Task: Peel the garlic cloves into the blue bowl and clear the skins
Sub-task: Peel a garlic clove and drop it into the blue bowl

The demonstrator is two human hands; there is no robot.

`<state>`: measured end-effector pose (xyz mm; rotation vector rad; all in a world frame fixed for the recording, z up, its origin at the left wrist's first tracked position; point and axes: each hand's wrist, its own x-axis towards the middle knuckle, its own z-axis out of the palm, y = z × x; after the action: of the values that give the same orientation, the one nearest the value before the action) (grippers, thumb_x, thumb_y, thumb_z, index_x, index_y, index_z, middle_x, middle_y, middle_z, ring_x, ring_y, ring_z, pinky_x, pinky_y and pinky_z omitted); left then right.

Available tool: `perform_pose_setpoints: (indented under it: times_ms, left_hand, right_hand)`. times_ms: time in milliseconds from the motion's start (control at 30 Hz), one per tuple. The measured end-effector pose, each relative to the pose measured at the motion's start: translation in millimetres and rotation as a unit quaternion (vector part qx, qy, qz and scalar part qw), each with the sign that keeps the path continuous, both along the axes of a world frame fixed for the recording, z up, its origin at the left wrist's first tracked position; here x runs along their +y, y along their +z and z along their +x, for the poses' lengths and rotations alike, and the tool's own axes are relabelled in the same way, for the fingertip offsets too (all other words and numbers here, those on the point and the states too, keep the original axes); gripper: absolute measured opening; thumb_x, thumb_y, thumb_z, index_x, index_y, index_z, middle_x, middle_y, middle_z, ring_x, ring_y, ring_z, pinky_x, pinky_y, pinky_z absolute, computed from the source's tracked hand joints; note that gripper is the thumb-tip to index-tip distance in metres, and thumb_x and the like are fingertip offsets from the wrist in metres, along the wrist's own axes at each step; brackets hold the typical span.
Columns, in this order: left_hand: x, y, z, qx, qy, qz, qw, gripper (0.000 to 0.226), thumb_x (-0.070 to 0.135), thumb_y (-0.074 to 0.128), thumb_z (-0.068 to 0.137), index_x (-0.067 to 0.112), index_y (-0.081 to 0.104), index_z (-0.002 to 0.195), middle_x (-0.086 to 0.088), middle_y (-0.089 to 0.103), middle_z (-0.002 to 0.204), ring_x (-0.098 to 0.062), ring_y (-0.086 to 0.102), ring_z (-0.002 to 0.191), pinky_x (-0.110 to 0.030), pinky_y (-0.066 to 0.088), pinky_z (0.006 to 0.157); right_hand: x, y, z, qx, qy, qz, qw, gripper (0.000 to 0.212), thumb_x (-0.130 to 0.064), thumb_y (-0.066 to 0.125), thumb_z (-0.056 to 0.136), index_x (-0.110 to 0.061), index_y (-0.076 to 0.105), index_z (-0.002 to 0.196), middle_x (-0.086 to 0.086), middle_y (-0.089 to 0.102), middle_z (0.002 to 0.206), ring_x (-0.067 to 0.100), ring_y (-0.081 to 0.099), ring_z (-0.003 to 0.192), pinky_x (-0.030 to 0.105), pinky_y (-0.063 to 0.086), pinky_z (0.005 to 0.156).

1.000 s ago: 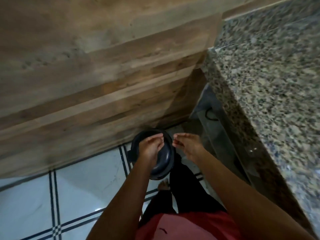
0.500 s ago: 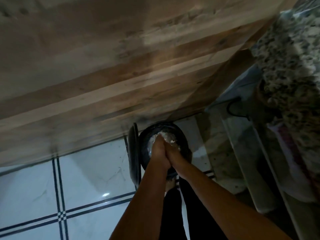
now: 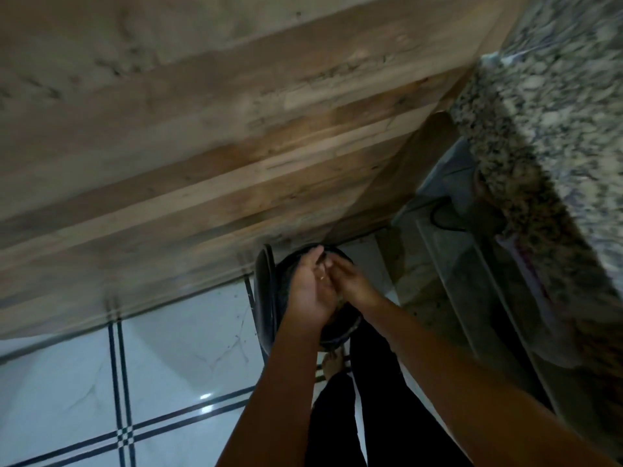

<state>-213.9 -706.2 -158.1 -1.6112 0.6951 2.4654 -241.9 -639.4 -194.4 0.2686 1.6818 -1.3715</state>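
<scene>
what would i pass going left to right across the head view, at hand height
floor → lid → left hand → right hand → counter

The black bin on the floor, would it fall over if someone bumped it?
Probably not easily: the bin sits on the tiled floor, close beside the wooden cabinet, which may steady it. Its raised lid stands on one side, so a knock there might swing it. It looks like plastic, so likely light, sliding on glossy tiles.
</scene>
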Motion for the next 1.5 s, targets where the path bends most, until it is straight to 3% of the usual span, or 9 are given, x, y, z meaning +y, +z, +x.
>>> perform_pose_setpoints:
  times_ms: [67,200,333,567,767,1100,1267,1400,1500]
  left_hand:
    - [-7,25,3,0.027,-0.010,-0.053,0.998,0.033,0.022,0.033,0.102,0.008,0.051,0.124,-0.008,0.055,0.120,-0.025,0.051,0.118,-0.032,0.037,0.098]
    - [-1,72,7,0.054,-0.050,-0.117,0.990,0.037,0.019,0.030,0.103,0.005,0.044,0.134,-0.012,0.047,0.139,-0.030,0.044,0.128,-0.034,0.037,0.094]
    - [33,114,5,0.133,-0.089,-0.153,0.975,0.034,0.020,0.035,0.100,0.008,0.048,0.130,-0.011,0.052,0.133,-0.029,0.049,0.122,-0.034,0.039,0.091]
    - [155,175,-3,0.262,-0.256,-0.157,0.917,0.022,0.018,0.039,0.098,0.013,0.056,0.112,-0.001,0.063,0.098,-0.016,0.061,0.081,-0.027,0.047,0.066]
    - [294,206,38,0.312,-0.407,-0.123,0.850,0.020,0.019,0.040,0.099,0.019,0.056,0.087,0.001,0.060,0.082,-0.008,0.061,0.058,-0.020,0.046,0.053]
    - [492,204,155,0.332,-0.529,-0.068,0.778,0.020,0.021,0.041,0.098,0.017,0.057,0.089,0.001,0.063,0.086,-0.014,0.059,0.072,-0.027,0.044,0.064]
    - [570,190,201,0.336,-0.567,-0.087,0.747,0.014,0.017,0.045,0.097,0.017,0.056,0.087,0.001,0.060,0.081,-0.012,0.054,0.065,-0.023,0.043,0.056]
    - [607,169,218,0.364,-0.617,-0.228,0.659,0.011,0.006,0.056,0.091,0.002,0.062,0.100,-0.002,0.055,0.071,-0.012,0.046,0.056,-0.021,0.038,0.049]
    - [627,160,222,0.356,-0.655,-0.298,0.596,0.026,0.003,0.060,0.087,-0.004,0.059,0.112,-0.012,0.064,0.083,-0.027,0.060,0.066,-0.032,0.050,0.064]
  right_hand:
    - [9,25,-4,0.018,-0.059,0.015,0.998,0.029,-0.021,0.042,0.099,-0.006,0.056,0.118,0.002,0.061,0.101,0.017,0.058,0.093,0.018,0.046,0.076]
    - [38,81,-3,-0.031,-0.192,-0.071,0.978,0.032,-0.026,0.043,0.098,-0.011,0.050,0.125,0.004,0.055,0.110,0.022,0.053,0.109,0.035,0.043,0.090]
    - [87,140,7,0.022,-0.281,-0.155,0.947,0.028,-0.019,0.038,0.098,-0.009,0.051,0.122,0.008,0.058,0.111,0.026,0.056,0.101,0.030,0.049,0.071]
    - [212,216,44,0.127,-0.465,-0.184,0.857,0.021,-0.018,0.038,0.097,-0.010,0.054,0.108,0.005,0.062,0.093,0.019,0.060,0.076,0.029,0.047,0.065]
    - [334,241,113,0.173,-0.592,-0.178,0.766,0.018,-0.017,0.040,0.097,-0.010,0.056,0.101,0.005,0.060,0.088,0.018,0.057,0.072,0.029,0.045,0.064]
    - [513,255,256,0.201,-0.671,-0.122,0.703,0.021,-0.019,0.041,0.096,-0.008,0.057,0.105,0.007,0.060,0.089,0.020,0.058,0.072,0.031,0.047,0.065]
    - [585,251,309,0.191,-0.698,-0.102,0.683,0.018,-0.017,0.042,0.096,-0.009,0.056,0.105,0.006,0.060,0.085,0.020,0.057,0.070,0.030,0.046,0.060]
    - [622,242,335,0.186,-0.722,-0.089,0.660,0.017,-0.016,0.043,0.096,-0.008,0.057,0.102,0.006,0.059,0.084,0.020,0.057,0.069,0.031,0.046,0.060]
    - [639,236,344,0.179,-0.736,-0.084,0.648,0.016,-0.016,0.043,0.096,-0.009,0.058,0.097,0.006,0.059,0.082,0.019,0.056,0.066,0.031,0.048,0.058]
